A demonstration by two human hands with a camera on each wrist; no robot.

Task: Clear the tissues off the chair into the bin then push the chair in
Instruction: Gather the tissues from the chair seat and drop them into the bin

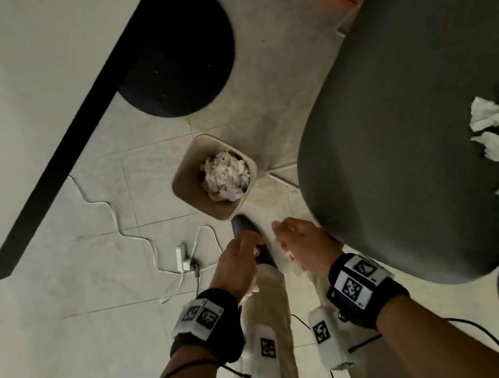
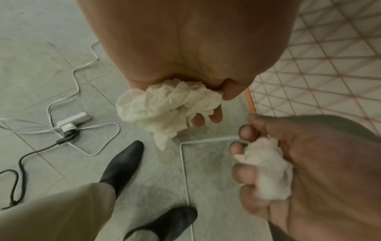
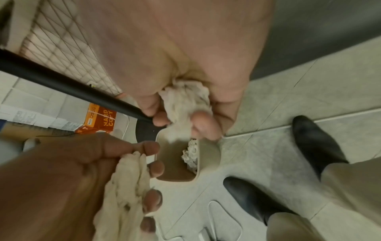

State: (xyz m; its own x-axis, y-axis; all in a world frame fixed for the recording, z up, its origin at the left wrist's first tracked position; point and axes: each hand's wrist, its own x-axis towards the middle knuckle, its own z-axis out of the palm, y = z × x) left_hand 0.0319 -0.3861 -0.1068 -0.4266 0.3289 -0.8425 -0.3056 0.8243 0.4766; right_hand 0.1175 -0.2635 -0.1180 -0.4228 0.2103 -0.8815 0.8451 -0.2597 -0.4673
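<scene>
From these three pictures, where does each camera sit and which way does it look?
Head: on the head, looking down at the bin, chair, both forearms and the left hand.
Left wrist: under the left palm, looking floorward at the held tissue; right hand, shoes show.
Right wrist: under the right palm, looking down into the bin; its tissue, left hand, shoes show.
Shared: both wrist views show both hands gripping tissues.

Both forearms are reaching forward and down, side by side, short of the bin [image 1: 181,180]. The left hand [image 1: 236,258] is curling its fingers [image 2: 215,116] round a crumpled tissue [image 2: 163,107]; the right hand [image 1: 305,245] is gripping a smaller wad [image 2: 268,169], fingertips folded in. Both wrists are wearing black bands carrying printed markers. The knuckles appear to be facing up, though blur is softening them.
</scene>
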